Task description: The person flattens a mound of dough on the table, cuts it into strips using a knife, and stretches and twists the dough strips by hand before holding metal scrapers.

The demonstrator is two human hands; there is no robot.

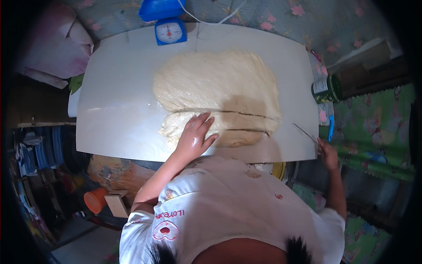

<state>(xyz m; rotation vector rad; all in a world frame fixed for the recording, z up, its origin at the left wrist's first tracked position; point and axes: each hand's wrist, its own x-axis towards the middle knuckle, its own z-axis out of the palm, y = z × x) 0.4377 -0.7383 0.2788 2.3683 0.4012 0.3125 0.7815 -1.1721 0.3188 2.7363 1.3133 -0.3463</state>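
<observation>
A large slab of pale, shiny dough [215, 83] lies on the white tabletop [114, 110]. Two long cuts run across its near part, marking off strips; the nearest dough strip [241, 137] lies closest to me. My left hand [196, 134] rests on the left end of the strips, its fingers stretched out and the thumb apart. Off to the right, beyond the dough, my right hand [326, 154] grips a knife [305, 133] near the table's right edge. The blade points up and to the left, apart from the dough; the handle is mostly hidden in my fist.
A blue kitchen scale [170, 31] stands at the table's far edge. To the right are a dark green jar [326, 89] lying tilted and a blue-handled tool [331, 128]. An orange bucket [95, 200] sits on the lower left beside a small wooden stool [116, 204].
</observation>
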